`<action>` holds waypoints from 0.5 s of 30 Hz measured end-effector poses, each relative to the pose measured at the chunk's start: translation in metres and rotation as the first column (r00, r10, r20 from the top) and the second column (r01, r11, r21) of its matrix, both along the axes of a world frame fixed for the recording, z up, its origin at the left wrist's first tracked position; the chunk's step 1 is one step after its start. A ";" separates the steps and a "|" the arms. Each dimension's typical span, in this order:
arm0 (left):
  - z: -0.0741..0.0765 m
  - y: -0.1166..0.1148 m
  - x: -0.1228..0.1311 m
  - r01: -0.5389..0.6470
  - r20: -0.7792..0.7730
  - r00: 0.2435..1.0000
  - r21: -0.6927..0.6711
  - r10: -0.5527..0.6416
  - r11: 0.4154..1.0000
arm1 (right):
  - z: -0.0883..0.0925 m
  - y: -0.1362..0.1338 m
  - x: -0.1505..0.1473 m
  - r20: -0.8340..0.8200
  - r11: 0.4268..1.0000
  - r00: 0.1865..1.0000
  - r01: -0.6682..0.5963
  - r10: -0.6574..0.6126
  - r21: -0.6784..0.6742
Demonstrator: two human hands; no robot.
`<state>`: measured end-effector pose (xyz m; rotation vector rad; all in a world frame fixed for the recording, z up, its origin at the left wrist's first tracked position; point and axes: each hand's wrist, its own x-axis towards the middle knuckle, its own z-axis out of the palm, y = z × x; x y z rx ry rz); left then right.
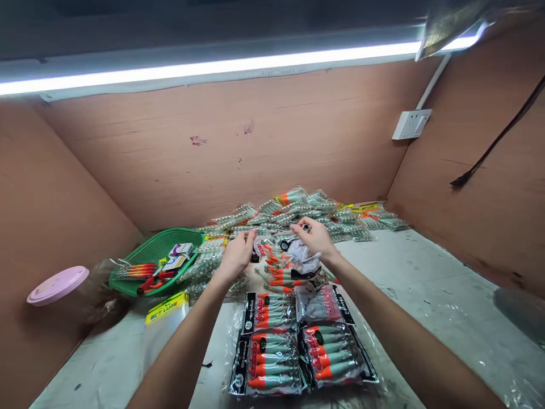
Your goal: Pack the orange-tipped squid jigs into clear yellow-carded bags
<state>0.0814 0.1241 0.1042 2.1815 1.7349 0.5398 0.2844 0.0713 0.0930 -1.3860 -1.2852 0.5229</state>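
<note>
My left hand (238, 251) is closed in a pinch beside a small black and red-printed packet edge; what its fingers hold, if anything, I cannot make out. Opposite it, my right hand (317, 236) has its thumb and fingers pressed together on a crumpled plastic bag (303, 257) with black printing. Beneath both hands lie loose fishing lures (281, 272) with orange ends and pale green bodies. Closer to me, several filled lure packs (275, 363) with black printed edges lie side by side on clear plastic.
Against the back wall rises a pile of bagged lures (293, 210). On the left stand a green basket (147, 243) with red-handled pliers (157, 282) and small boxes, a yellow-topped clear bag (166, 309), and a container with a pink lid (58, 285).
</note>
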 end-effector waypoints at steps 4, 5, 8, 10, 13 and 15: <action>0.006 -0.029 -0.008 0.121 0.027 0.992 0.116 -0.125 0.986 | 0.013 -0.026 0.044 -0.182 0.988 0.976 0.135 -0.119 0.079; 0.001 -0.042 -0.006 0.212 0.017 0.977 0.105 -0.215 0.972 | 0.016 -0.038 0.055 -0.215 0.979 0.965 0.175 -0.149 0.106; -0.027 -0.079 0.009 0.565 -0.035 0.825 0.019 -0.564 0.825 | 0.022 -0.084 0.083 -0.272 0.922 0.928 0.318 -0.256 0.220; -0.049 -0.095 0.021 0.707 -0.071 0.705 -0.012 -0.705 0.708 | 0.022 -0.114 0.098 -0.189 0.870 0.910 0.410 -0.370 0.273; -0.074 -0.103 0.039 0.794 -0.126 0.603 -0.003 -0.788 0.608 | 0.013 -0.146 0.111 0.287 0.848 0.805 0.445 -0.519 0.287; -0.081 -0.103 0.050 0.818 -0.160 0.569 0.018 -0.806 0.574 | 0.003 -0.157 0.108 0.656 0.901 0.625 0.364 -0.423 0.234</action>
